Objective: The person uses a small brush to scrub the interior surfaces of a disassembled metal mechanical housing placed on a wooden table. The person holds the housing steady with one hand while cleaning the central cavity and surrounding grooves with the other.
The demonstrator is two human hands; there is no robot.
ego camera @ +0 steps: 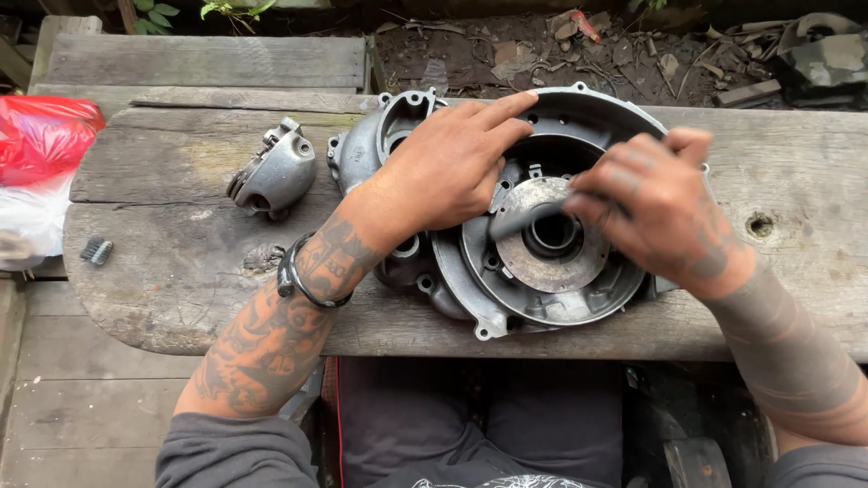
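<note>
Engine case cover [506,298], grey cast metal, lies flat on the weathered plank bench [181,262], inner side up, roughly centre of the board. Round rusty plate [542,262] with a dark centre bore sits in the middle of it.

Left hand [448,167] rests palm-down on the upper left part of the cover, fingers spread flat and extended, gripping nothing, just pressing on it. Black bracelet [294,276] on that wrist.

Right hand [655,203] is over the right side of the cover, fingers curled and pinched around a thin dark tool [529,217] whose tip lies across the rusty plate. Can't tell what kind of tool; it's blurred.

Smaller grey housing part [274,172] lies on the bench left of the cover, apart from it. Small dark brush-like bit [96,250] near the bench's left end. Red and white plastic bag [36,172] at far left. Dirt and debris behind the bench.
</note>
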